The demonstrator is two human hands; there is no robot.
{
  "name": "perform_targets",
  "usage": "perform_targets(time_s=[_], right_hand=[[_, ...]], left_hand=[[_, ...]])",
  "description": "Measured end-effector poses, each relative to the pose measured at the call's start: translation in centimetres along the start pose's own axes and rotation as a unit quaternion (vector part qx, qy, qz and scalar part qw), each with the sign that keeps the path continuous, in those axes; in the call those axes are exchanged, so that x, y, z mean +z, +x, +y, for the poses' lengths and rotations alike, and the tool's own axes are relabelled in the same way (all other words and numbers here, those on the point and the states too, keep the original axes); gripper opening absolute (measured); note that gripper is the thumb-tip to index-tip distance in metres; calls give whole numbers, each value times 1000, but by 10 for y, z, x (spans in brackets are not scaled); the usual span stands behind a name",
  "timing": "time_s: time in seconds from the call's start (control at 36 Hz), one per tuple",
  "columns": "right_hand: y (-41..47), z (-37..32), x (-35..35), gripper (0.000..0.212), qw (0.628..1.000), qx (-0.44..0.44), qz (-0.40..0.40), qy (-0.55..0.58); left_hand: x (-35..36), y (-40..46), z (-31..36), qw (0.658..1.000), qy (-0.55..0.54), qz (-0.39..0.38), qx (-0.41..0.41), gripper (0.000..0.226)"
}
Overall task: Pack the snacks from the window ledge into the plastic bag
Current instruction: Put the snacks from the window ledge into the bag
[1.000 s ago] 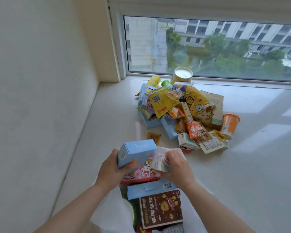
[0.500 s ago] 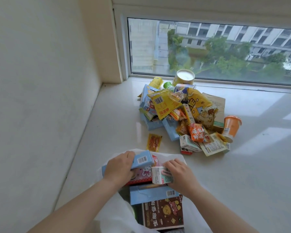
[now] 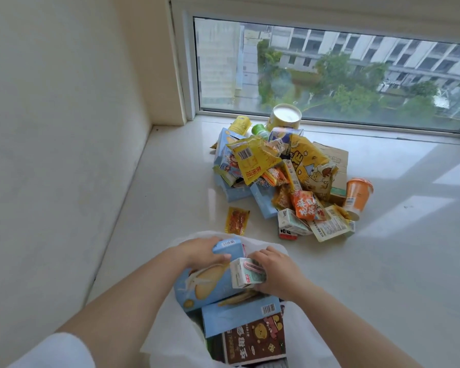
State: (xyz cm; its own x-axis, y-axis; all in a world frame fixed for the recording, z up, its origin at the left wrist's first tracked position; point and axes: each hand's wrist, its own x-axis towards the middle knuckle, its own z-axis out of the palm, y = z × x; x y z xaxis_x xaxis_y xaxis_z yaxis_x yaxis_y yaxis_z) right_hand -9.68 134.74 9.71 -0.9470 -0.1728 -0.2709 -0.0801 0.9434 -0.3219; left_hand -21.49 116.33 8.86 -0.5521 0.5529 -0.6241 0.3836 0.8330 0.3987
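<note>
Fingers, left hand (image 3: 197, 254): curled over the top end of a pale blue box (image 3: 210, 282), gripping it as it stands tilted in the mouth of the white plastic bag (image 3: 168, 338). Fingers, right hand (image 3: 275, 272): wrapped around a small white drink carton (image 3: 246, 272), which touches the blue box's right edge.

Contents already in the bag, nearest the camera: a dark brown box (image 3: 255, 339) with a cartoon face, and a second blue box (image 3: 239, 313) lying flat just above it.

Handling note: the blue box would best be laid flat beside or on its twin, and the carton then slotted into the gap left, so that hard corners sit square and do not strain the thin film. One hand may be needed to hold the rim wide.

Remaining stock: a loose orange sachet (image 3: 237, 221) near the bag on the window ledge (image 3: 396, 261); farther off, a heap of packets (image 3: 282, 176) with an orange cup (image 3: 357, 195) on its side at the right and a yellow tub (image 3: 287, 118) against the window.

Not legible: the bag's depth and lower contents, cut off at the frame's bottom edge; items buried under the heap; most label text.
</note>
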Motion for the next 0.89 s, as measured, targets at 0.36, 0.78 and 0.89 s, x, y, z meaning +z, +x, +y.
perform_targets(time_s=[0.36,0.78,0.89], right_hand=[[12,-22,31,50,996,-39,-61,-58],[23,-54,-11,50,982,115,35,148],[35,-82,-20,48,887,182,80,417]], left_hand=[[55,18,-15,979,112,167,-46,66],[82,-84,-88,930,219,211,207,41],[83,-110,-103,939,225,213,147,39]])
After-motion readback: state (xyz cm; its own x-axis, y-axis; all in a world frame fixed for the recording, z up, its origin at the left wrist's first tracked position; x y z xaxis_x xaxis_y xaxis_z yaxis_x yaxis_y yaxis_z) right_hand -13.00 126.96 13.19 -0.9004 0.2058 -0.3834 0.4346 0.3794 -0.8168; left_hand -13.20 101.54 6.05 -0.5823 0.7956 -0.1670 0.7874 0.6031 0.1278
